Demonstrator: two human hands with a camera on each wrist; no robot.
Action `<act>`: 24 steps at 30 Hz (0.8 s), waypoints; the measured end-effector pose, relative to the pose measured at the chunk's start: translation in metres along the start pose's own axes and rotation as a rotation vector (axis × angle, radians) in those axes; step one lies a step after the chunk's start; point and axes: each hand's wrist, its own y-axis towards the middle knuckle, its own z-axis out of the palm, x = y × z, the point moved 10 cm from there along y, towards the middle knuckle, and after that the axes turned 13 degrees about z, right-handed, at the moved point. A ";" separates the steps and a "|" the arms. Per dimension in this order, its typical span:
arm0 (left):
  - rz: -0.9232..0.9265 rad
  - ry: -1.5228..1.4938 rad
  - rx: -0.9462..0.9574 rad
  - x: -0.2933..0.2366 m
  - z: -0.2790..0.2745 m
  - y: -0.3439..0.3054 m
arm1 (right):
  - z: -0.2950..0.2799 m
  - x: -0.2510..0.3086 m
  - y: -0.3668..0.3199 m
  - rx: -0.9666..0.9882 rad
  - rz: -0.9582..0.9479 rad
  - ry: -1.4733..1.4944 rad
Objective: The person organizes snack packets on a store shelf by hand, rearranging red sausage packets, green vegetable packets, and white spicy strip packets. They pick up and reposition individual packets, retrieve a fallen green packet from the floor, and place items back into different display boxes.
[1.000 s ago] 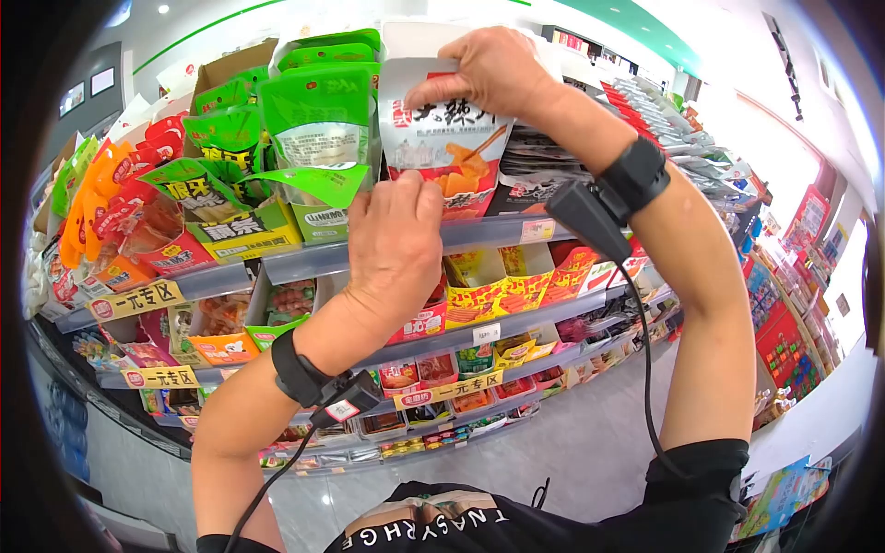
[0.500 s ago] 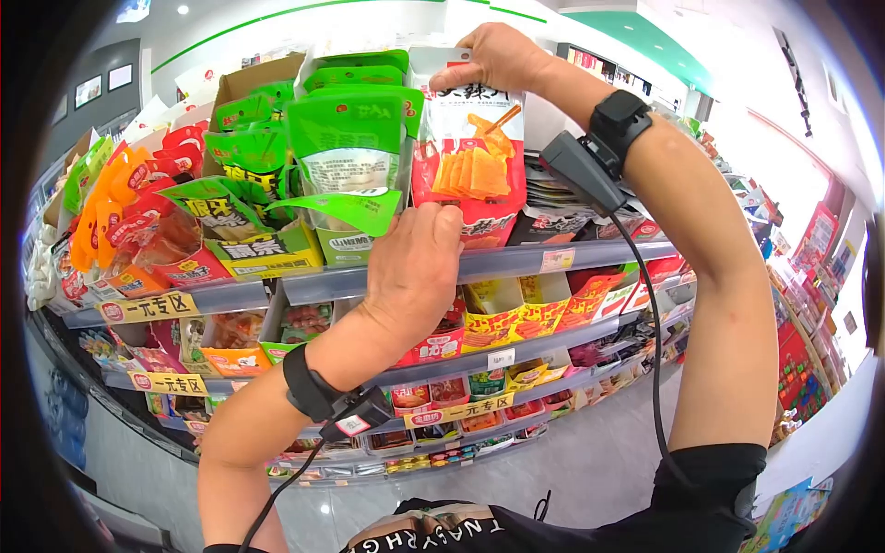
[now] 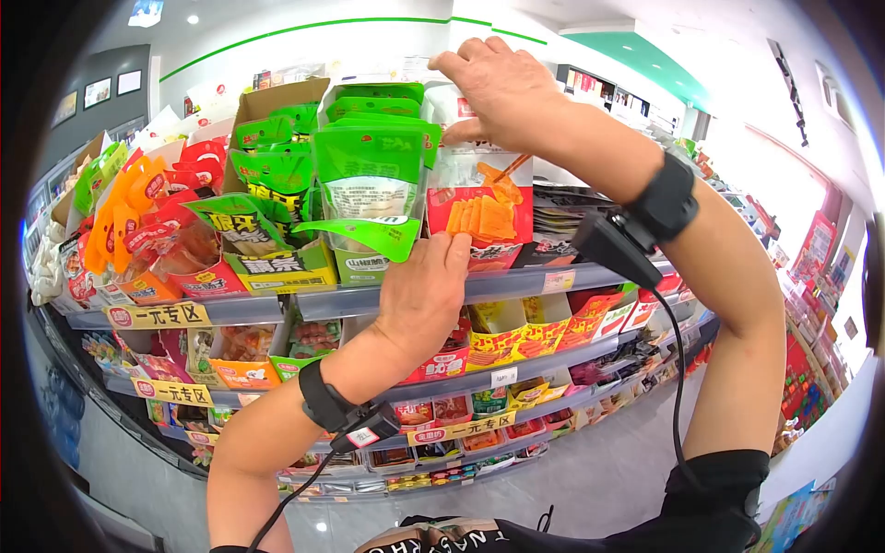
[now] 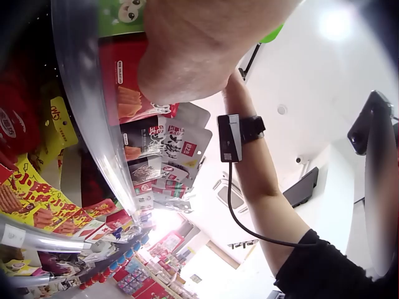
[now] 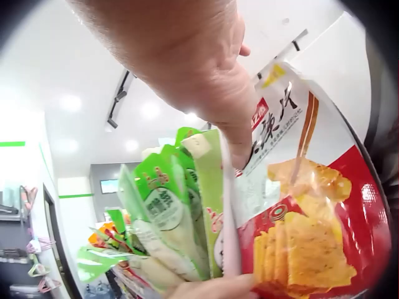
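A white and red bag of spicy snack slices (image 3: 489,198) stands upright in a display box (image 3: 491,257) on the top shelf. My right hand (image 3: 507,97) is at its upper part, fingers spread above the bag's top. In the right wrist view, the right thumb (image 5: 240,140) lies against the bag's printed front. My left hand (image 3: 424,290) is at the foot of the bag, its fingers laid up against the front of the display box; its thumb is hidden. Just left of it, a green snack bag (image 3: 366,180) stands in its box, a green flap (image 3: 373,237) hanging forward.
Dark and silver snack packs (image 3: 564,221) fill the box to the right. Yellow-and-black bags (image 3: 244,226) and orange-topped packs (image 3: 115,207) stand further left. The shelf edge (image 3: 359,302) runs below, with more packed shelves under it and grey floor (image 3: 590,433) beneath.
The bag has settled upright and lower in its box, showing more of its front. My right fingers have lifted and spread from its top edge. The left hand stays at the box front.
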 end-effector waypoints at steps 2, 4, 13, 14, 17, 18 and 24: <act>-0.001 0.004 -0.026 -0.001 -0.002 0.000 | -0.016 0.005 -0.016 -0.033 -0.027 0.042; -0.001 0.003 -0.043 -0.001 -0.004 0.001 | -0.024 0.006 -0.030 -0.061 -0.060 0.070; 0.079 0.076 -0.098 -0.010 -0.014 0.010 | 0.003 -0.020 -0.035 0.281 0.092 0.243; 0.080 0.066 -0.093 -0.010 -0.013 0.009 | 0.006 -0.021 -0.032 0.274 0.096 0.206; 0.057 0.050 -0.073 -0.006 -0.011 0.010 | 0.010 -0.024 -0.023 0.205 0.155 0.083; 0.034 0.043 -0.056 -0.004 -0.009 0.011 | 0.022 -0.029 -0.015 0.171 0.177 0.041; 0.015 0.053 -0.019 0.001 -0.002 0.007 | 0.052 -0.011 -0.038 0.501 0.114 0.130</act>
